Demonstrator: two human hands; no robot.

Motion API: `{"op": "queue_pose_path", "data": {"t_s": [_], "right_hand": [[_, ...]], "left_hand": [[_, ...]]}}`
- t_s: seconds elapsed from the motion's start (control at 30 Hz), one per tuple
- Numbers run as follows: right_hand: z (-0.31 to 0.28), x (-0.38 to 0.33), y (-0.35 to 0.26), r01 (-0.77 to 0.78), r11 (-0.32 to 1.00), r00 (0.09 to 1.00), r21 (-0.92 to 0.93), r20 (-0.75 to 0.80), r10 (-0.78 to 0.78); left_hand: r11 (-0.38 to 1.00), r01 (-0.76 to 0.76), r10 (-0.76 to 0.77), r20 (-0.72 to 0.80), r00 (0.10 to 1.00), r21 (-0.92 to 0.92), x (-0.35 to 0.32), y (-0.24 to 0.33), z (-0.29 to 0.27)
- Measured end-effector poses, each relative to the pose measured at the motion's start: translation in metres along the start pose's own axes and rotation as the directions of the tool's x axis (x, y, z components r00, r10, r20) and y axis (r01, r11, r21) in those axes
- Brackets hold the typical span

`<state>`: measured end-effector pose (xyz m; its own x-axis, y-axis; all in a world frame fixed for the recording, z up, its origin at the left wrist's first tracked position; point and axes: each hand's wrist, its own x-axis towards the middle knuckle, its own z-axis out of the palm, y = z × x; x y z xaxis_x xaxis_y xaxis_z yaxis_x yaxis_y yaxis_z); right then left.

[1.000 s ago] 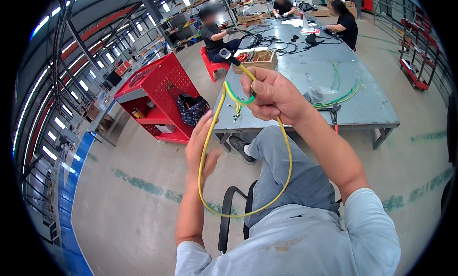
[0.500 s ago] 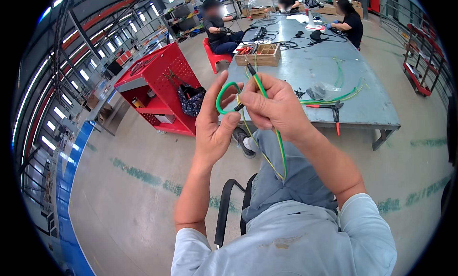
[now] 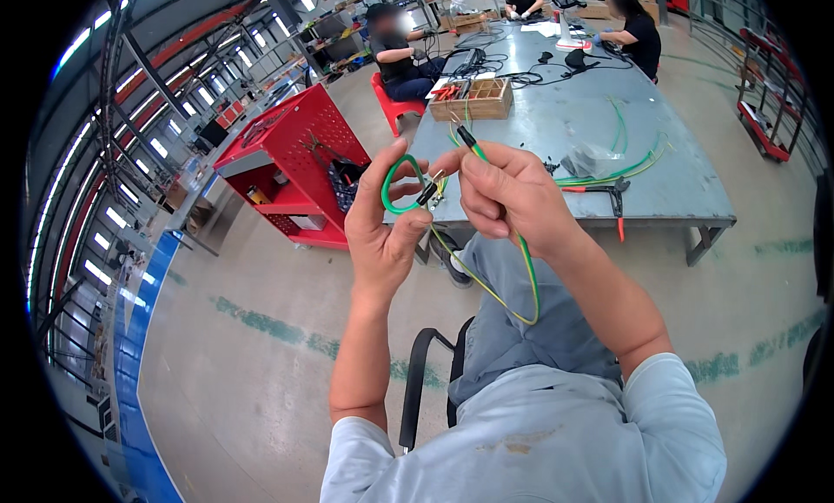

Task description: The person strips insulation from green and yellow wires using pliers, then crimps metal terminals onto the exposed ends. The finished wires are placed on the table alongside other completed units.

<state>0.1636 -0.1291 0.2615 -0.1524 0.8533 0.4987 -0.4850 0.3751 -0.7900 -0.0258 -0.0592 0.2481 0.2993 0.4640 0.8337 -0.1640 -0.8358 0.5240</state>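
A green-and-yellow wire (image 3: 528, 266) hangs in a loop between my hands. My left hand (image 3: 380, 221) pinches a curled green part between thumb and fingers. A black sleeve (image 3: 426, 194) with a bare metal tip points up and right out of that grip. My right hand (image 3: 514, 190) closes round another stretch of wire, its thumb pressed against the index finger. Above its knuckles sticks out a wire end with a second black sleeve (image 3: 466, 137). The two hands are slightly apart, above my lap and before the table's near edge.
On the metal table (image 3: 599, 206) lie pliers (image 3: 618, 199) with red handles, a clear plastic bag (image 3: 591, 162), more green wires and a wooden box (image 3: 483, 106) of tools. A red cart (image 3: 304, 155) stands at left. Several people sit round the far part of the table.
My right hand has moved right, away from the left, opening a gap between them. The metal tip at the left hand's sleeve now shows. The hanging loop has widened.
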Motion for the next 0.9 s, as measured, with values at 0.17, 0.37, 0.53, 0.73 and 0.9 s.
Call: {"op": "queue_pose_path", "data": {"t_s": [0.17,0.37,0.53,0.73,0.9], "right_hand": [[0.003,-0.004,0.001,0.066,0.994,0.998,-0.089,0.025,-0.064],[0.004,-0.006,-0.002,0.066,0.992,0.996,-0.105,0.071,-0.059],[0.001,-0.01,-0.001,0.056,0.995,0.998,-0.082,0.013,-0.055],[-0.008,-0.019,-0.006,0.071,0.987,0.997,-0.144,0.01,-0.07],[-0.027,-0.029,-0.012,0.169,0.944,0.982,-0.283,-0.039,-0.187]], "left_hand": [[0.997,-0.026,0.026,-0.008,1.0,0.079,0.002,0.0,-0.009],[0.999,-0.029,0.031,-0.034,0.999,0.043,0.004,-0.001,-0.01],[0.998,-0.045,0.046,-0.042,0.998,0.034,0.005,-0.004,-0.012],[0.995,-0.057,0.066,-0.127,0.99,0.076,0.006,0.0,-0.02],[0.995,-0.04,0.057,-0.193,0.98,0.088,0.012,-0.01,-0.034]]}}
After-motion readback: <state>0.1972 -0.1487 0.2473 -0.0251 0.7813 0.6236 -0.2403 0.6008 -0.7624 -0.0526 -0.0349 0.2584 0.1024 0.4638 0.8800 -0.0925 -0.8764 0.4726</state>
